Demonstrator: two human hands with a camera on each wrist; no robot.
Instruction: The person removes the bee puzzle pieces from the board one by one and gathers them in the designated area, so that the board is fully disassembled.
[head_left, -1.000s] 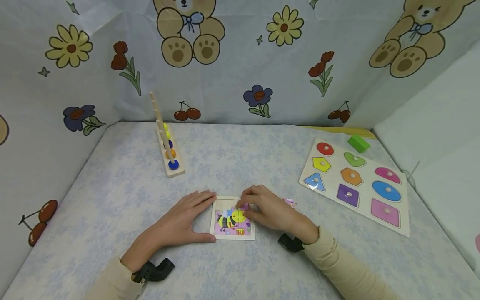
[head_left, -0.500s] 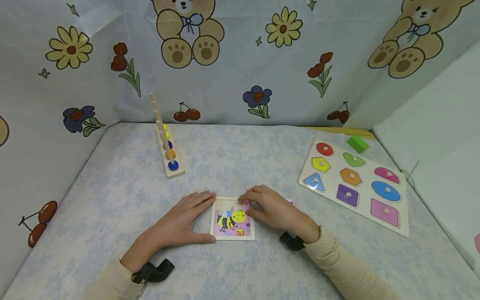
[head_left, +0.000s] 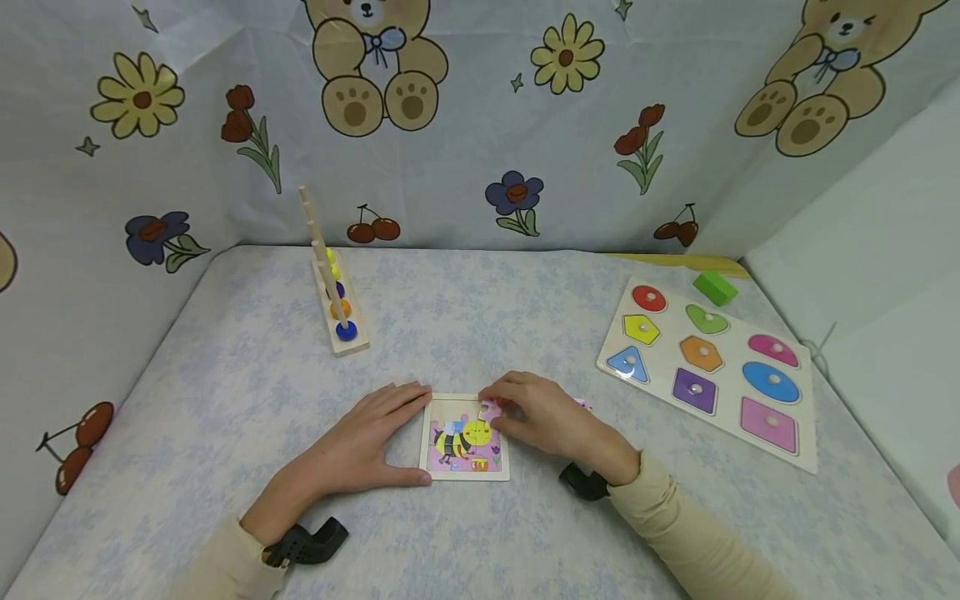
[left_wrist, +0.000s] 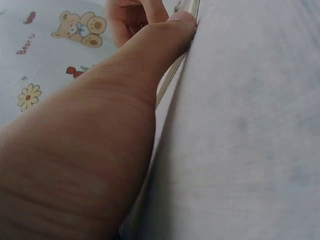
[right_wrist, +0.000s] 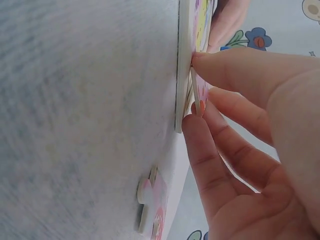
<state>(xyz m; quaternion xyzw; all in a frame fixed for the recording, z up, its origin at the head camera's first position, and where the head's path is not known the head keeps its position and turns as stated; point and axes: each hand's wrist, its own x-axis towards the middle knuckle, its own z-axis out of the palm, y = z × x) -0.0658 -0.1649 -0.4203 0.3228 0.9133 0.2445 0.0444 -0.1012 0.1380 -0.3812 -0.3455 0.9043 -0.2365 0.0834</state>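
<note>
A small wooden jigsaw tray [head_left: 472, 477] lies on the table, with a bee picture [head_left: 467, 437] filling its lower part and bare wood at its upper left. My left hand [head_left: 367, 433] spans the tray's left side, fingertips at the top corner and thumb at the bottom one. At the tray's upper right, my right hand [head_left: 543, 417] pinches a pink jigsaw piece [right_wrist: 201, 92] between thumb and fingers. That piece stands tilted over the tray rim in the right wrist view. Another pink jigsaw piece [right_wrist: 159, 195] lies on the table beside the right hand, mostly hidden in the head view.
On the right lies a shape-knob board [head_left: 727, 387] with colored shapes, a green block [head_left: 716, 287] behind it. A wooden peg stand [head_left: 348, 337] with colored beads is at the back left. Patterned cloth [head_left: 450, 167] hangs behind the table.
My right fingertips have shifted slightly right, toward the tray's upper right corner, with the pink jigsaw piece. My left hand has stayed in place at the tray's left side.
</note>
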